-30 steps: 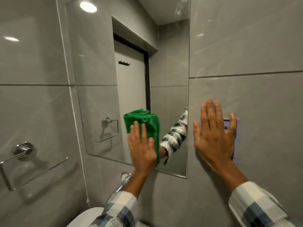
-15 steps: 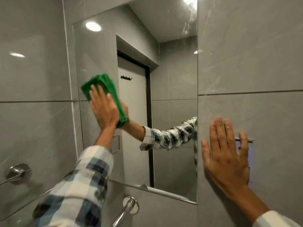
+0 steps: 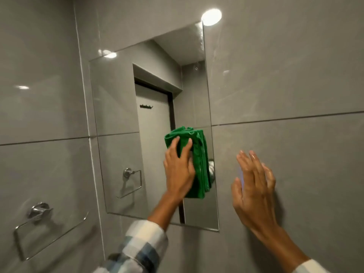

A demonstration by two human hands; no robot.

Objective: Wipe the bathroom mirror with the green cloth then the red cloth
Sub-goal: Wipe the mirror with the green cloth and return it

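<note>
A frameless rectangular mirror (image 3: 122,115) hangs on the grey tiled wall. My left hand (image 3: 178,170) presses a folded green cloth (image 3: 199,154) flat against the mirror's lower right part, close to its right edge. My right hand (image 3: 253,186) lies with fingers spread against the wall tile just right of the mirror and holds nothing. It hides a small wall plate behind it. No red cloth is in view.
A chrome towel ring (image 3: 39,219) is fixed to the left wall at the lower left. The mirror reflects a white door, a hook rack and the same towel ring. Grey tiled wall (image 3: 295,75) fills the right side.
My left hand has swept the green cloth from the mirror's upper left down to its lower right. The view has tilted upward, and my right hand stays on the wall.
</note>
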